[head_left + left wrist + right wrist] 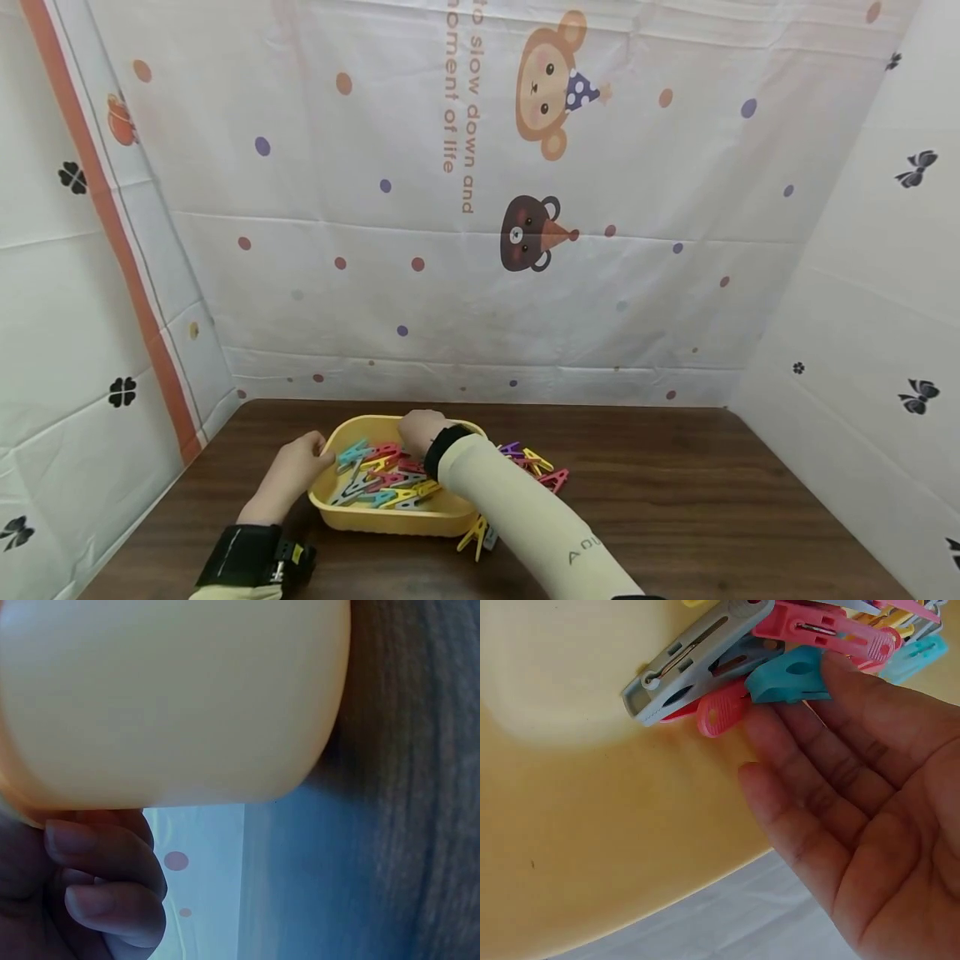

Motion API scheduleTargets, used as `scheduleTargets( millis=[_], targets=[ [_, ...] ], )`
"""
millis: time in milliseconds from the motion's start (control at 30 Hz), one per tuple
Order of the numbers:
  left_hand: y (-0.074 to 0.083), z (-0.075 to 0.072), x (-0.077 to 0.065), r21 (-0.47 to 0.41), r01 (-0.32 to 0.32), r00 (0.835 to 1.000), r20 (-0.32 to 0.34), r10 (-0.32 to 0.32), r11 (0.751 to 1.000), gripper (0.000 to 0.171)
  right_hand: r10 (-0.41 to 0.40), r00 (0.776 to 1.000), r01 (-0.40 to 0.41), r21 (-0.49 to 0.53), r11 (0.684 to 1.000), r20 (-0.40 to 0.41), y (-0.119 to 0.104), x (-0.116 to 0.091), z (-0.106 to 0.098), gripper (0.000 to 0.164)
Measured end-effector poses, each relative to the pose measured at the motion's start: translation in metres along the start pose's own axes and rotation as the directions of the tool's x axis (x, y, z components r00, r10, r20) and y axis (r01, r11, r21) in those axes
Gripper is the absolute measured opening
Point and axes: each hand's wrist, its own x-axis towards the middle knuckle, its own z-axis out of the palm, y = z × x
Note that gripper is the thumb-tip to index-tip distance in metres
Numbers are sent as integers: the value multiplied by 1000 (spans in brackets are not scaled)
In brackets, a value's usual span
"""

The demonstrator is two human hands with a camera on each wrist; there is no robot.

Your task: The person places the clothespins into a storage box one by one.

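Head view: left hand grips a yellow basket by its left rim on the brown table; right hand, inside it, pinches a teal clothespin among mixed-colour clothespins

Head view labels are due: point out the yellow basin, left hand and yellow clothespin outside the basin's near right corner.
Yellow basin (397,523), head view, front wall.
Left hand (296,468), head view, back of hand.
Yellow clothespin (478,531), head view, where its arms meet.
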Motion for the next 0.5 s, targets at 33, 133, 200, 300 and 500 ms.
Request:
scheduleTargets(
  millis=[33, 133, 200, 300, 500],
  targets=[
    [0, 0, 0, 0, 2, 1000, 2, -2, 1000, 16, 0, 1000, 0, -9, 1000, -6, -1, 0, 1, 24],
    [0, 0, 0, -3, 4, 1000, 6, -4, 1000, 15, -3, 1000, 2, -34, 999, -26, -2, 0, 3, 24],
    [0, 0, 0, -1, 4, 1000, 7, -4, 1000, 15, -8, 999, 7, -35, 999, -37, -3, 1, 4, 24],
    [0, -1, -1, 1, 2, 1000, 5, -2, 1000, 16, -19, 999, 18, -21, 1000, -42, -4, 2, 6, 24],
    [0, -1, -2, 4, 0, 1000, -2, 0, 1000, 16, -28, 998, 27, -25, 999, -48, -3, 5, 6, 23]
  ],
)
